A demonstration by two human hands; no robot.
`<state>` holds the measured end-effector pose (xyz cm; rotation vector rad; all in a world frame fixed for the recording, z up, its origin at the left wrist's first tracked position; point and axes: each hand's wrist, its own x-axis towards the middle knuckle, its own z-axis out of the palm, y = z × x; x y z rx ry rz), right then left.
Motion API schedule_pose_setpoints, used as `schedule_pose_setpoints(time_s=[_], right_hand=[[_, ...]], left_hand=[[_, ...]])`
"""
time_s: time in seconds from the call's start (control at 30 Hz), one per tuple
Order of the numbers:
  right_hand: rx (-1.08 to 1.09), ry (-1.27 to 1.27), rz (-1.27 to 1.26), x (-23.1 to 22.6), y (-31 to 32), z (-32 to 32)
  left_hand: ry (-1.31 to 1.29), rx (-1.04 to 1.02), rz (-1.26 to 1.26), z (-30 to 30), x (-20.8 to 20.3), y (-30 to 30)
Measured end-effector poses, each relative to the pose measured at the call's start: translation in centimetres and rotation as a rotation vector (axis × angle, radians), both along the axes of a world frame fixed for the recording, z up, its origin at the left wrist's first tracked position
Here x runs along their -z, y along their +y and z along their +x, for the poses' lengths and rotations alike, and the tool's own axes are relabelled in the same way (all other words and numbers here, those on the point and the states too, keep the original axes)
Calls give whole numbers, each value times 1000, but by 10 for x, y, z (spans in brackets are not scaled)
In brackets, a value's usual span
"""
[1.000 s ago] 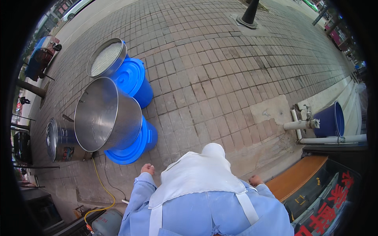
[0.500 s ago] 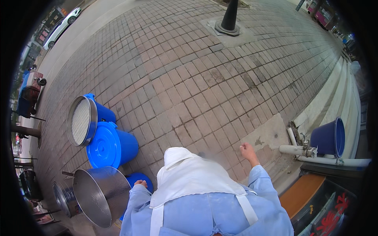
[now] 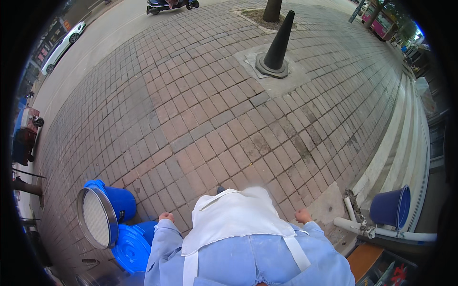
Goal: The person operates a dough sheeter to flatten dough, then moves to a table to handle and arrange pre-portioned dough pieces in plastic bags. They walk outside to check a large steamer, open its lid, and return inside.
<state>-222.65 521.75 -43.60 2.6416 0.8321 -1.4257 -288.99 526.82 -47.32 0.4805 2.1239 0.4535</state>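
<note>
Head view, looking down over a white cloth apron (image 3: 234,217) and light blue sleeves.

Left hand (image 3: 165,217): shows only as a small curled shape at the end of the sleeve, empty. The fingers look folded in toward the palm, touching nothing. Nearest to them, just to their left and a little lower, stands a blue plastic barrel (image 3: 121,202) with a round steel-rimmed mesh sieve (image 3: 97,218) leaning across its mouth, tilted on edge. Below the fingers and just beside the sleeve lies a round blue plastic lid (image 3: 133,248) on a second barrel. Hand and barrel are apart, not touching.

Right hand (image 3: 303,216): also empty, held low beside the apron. Fingers appear loosely curled; too small to tell whether they are pressed together. To their right, near but not touching, a white plastic pipe (image 3: 381,232) with a metal fitting runs along the ground. Beyond the pipe, farther right of the fingers, a dark blue plastic bucket (image 3: 391,207) lies tipped on its side against the step edge.

Ground: reddish-brown brick paving (image 3: 210,124) ahead of both hands. Far ahead of the fingers, well apart, a black traffic cone (image 3: 281,40) stands upright on a grey concrete slab. A white car (image 3: 59,45) sits at the far left on the road.
</note>
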Motion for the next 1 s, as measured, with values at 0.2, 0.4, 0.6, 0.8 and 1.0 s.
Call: schedule_pose_setpoints(time_s=[0.2,0.4,0.6,0.8,1.0], right_hand=[[-604,60,-362,50,18,4],[-194,0,-133,78,278,40],[-197,-97,495,-38,588,39],[-264,-92,561,-47,767,40],[-181,-94,109,-7,833,13]], left_hand=[[199,353,398,-17,8,296],[-65,90,411,30,16,432],[-79,198,-176,76,-27,460],[-168,37,-256,77,-16,565],[-211,-14,-151,58,18,731]])
